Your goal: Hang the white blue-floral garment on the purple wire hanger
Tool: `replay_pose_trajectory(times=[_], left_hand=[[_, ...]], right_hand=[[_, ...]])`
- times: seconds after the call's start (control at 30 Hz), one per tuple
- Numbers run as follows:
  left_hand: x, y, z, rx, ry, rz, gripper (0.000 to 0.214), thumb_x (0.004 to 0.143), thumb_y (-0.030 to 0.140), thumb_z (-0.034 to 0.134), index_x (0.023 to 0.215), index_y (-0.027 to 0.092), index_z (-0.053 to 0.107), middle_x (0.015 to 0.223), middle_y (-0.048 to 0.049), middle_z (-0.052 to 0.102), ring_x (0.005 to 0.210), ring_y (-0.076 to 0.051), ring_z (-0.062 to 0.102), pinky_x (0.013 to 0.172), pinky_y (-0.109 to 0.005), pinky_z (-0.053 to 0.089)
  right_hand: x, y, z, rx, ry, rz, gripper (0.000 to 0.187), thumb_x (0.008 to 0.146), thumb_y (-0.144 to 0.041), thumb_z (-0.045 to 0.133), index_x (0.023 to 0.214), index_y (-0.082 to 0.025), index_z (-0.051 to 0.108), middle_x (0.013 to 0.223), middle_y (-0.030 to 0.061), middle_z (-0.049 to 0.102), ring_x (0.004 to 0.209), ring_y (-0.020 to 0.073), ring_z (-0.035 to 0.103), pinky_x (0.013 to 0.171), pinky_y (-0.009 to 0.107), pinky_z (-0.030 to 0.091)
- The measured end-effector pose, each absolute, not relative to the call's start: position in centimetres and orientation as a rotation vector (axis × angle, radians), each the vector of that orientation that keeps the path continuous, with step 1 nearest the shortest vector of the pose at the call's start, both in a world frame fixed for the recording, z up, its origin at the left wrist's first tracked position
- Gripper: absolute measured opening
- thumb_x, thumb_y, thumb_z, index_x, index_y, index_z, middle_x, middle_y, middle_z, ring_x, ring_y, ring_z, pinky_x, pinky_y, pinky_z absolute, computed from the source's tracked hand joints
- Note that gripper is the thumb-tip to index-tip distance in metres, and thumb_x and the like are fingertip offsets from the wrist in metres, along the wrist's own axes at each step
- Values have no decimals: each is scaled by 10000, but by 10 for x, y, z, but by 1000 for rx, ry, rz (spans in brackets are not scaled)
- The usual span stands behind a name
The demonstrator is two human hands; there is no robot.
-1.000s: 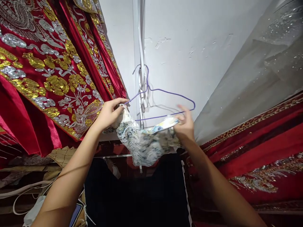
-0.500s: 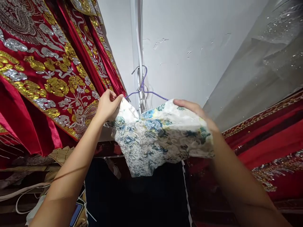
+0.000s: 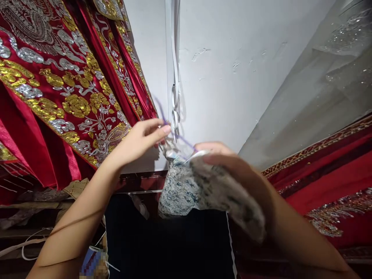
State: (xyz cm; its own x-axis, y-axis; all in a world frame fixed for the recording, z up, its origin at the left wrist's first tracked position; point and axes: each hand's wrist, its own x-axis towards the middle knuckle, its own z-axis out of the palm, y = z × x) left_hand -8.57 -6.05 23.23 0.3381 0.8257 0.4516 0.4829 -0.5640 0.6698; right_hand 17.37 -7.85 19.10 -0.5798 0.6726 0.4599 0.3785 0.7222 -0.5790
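A short white garment (image 3: 180, 190) with blue-green floral patterning hangs in front of me, its right part smeared by motion. A thin purple hanger (image 3: 186, 143) runs tilted through its neckline, blurred too. At the hanger's neck, the thumb and fingers of my left hand (image 3: 142, 141) are closed, beside the garment's left shoulder. My right hand (image 3: 225, 155) grips the bunched right shoulder near the hanger's arm, and the sleeve hangs down across my right forearm. Cloth hides part of the right fingers.
A white strip with loops (image 3: 174, 97) runs down the pale wall (image 3: 221, 85). Red garments with gold and silver embroidery (image 3: 75, 104) hang at left. Sheer sparkly fabric (image 3: 305, 89) and red trimmed cloth (image 3: 334, 174) are at right. Below lies a black surface (image 3: 168, 248).
The hanger's hook has come away from the strip and tipped left. Both hands have moved lower and closer together, the left from the garment's shoulder to the hanger's neck. The garment has bunched up.
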Motion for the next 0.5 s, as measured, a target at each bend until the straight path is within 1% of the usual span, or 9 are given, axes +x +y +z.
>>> replay_pose_trajectory(times=[0.07, 0.13, 0.17, 0.23, 0.3, 0.37, 0.4, 0.43, 0.5], left_hand=[[-80, -71, 231, 2215, 1263, 986, 416, 929, 509, 547, 754, 148, 658, 613, -4, 590, 548, -118, 510, 531, -243, 372], [-81, -78, 229, 2257, 1392, 930, 490, 942, 511, 519, 617, 152, 589, 537, 11, 541, 508, -108, 473, 521, -245, 347], [-85, -80, 229, 2268, 1409, 899, 513, 954, 506, 499, 588, 154, 565, 520, 15, 520, 501, -104, 458, 523, -245, 341], [-95, -85, 230, 2251, 1321, 826, 506, 968, 486, 481, 595, 154, 564, 528, 20, 501, 510, -99, 444, 530, -239, 342], [-105, -89, 232, 2175, 1147, 771, 471, 975, 463, 480, 633, 154, 579, 566, 17, 505, 532, -101, 451, 542, -238, 356], [-110, -92, 234, 2054, 941, 772, 446, 981, 446, 475, 660, 156, 580, 619, -1, 535, 585, -119, 507, 585, -250, 402], [-110, -94, 234, 1995, 852, 798, 442, 981, 443, 477, 659, 157, 575, 637, -12, 545, 620, -134, 541, 613, -263, 426], [-109, -95, 234, 1947, 774, 837, 445, 977, 442, 487, 645, 157, 565, 641, -21, 545, 652, -151, 571, 641, -278, 448], [-106, -96, 235, 1870, 677, 931, 435, 956, 450, 530, 636, 159, 569, 627, -28, 541, 694, -179, 617, 687, -306, 487]], right_hand=[[154, -83, 189, -567, -2415, 904, 335, 966, -437, 512, 798, -183, 650, 714, -7, 619, 591, 101, 565, 523, 231, 468], [141, -81, 188, -445, -2508, 980, 308, 992, -403, 486, 867, -174, 648, 758, -6, 629, 661, 107, 578, 610, 243, 488], [138, -77, 187, -439, -2512, 930, 268, 987, -392, 504, 917, -179, 651, 824, 4, 652, 740, 123, 601, 691, 265, 505], [136, -64, 181, -544, -2429, 643, 235, 950, -373, 570, 1102, -208, 639, 1058, 46, 673, 987, 186, 616, 901, 348, 497], [134, -49, 168, -623, -2357, 336, 532, 880, -402, 652, 1362, -229, 509, 1352, 109, 561, 1260, 274, 504, 1067, 459, 412], [129, -37, 151, -626, -2369, 113, 900, 817, -466, 698, 1550, -215, 240, 1555, 158, 333, 1431, 346, 310, 1157, 562, 286], [126, -32, 143, -606, -2373, 21, 992, 810, -482, 693, 1581, -205, 133, 1592, 168, 253, 1460, 365, 248, 1173, 595, 233], [122, -28, 135, -579, -2351, -62, 1004, 826, -473, 670, 1590, -203, 78, 1596, 172, 234, 1462, 371, 239, 1176, 608, 208], [117, -23, 124, -537, -2250, -189, 909, 864, -396, 613, 1593, -233, 94, 1525, 159, 343, 1395, 351, 347, 1153, 583, 258]])
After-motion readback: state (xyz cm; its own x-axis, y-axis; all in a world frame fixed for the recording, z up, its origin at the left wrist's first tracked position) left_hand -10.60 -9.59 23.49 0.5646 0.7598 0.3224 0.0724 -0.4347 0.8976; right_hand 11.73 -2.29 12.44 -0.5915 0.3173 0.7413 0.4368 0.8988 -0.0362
